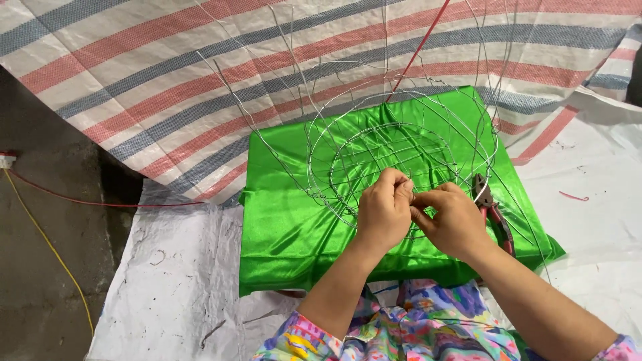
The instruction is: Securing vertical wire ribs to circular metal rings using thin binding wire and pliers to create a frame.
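While both hands meet over the near rim of a round wire frame (394, 150), the left hand (382, 212) pinches a thin strand of that wire between thumb and fingertips, and the right hand (453, 219) is closed on the same spot from the other side, fingertips nearly touching the left's; this looks like a grip meant to hold a joint steady while the strand is worked. Just beyond the knuckles the frame's hoops and loose upright wires spread away from the person, resting on a shiny green cloth (287, 220), which probably makes the fine wire easier to see. Beside the right hand's outer edge lies a pair of red-handled pliers (493, 212), kept within easy reach. Farther out past the fingers stretches a striped red, blue and white tarp (167, 80). No packages, labels or signs show near either hand.
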